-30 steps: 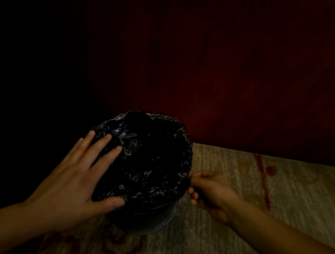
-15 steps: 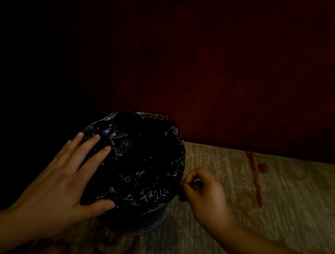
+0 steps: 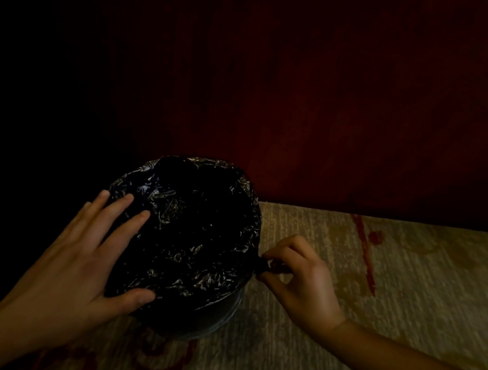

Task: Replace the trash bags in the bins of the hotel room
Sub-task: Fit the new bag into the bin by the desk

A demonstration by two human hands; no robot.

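Pinching now rather than hovering curled, the right hand [image 3: 300, 285] grips twisted slack of the black trash bag [image 3: 196, 241] just beside the bin [image 3: 218, 317], the left hand [image 3: 79, 258] spread flat opposite, so fitting looks nearly done.

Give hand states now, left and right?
Left hand: open, fingers spread flat on the black trash bag over the bin.
Right hand: pinching a twisted bit of the bag at the bin's right side.

bin [image 3: 218, 314] mostly hidden under black bag [image 3: 196, 241], bag's inside too dark to tell
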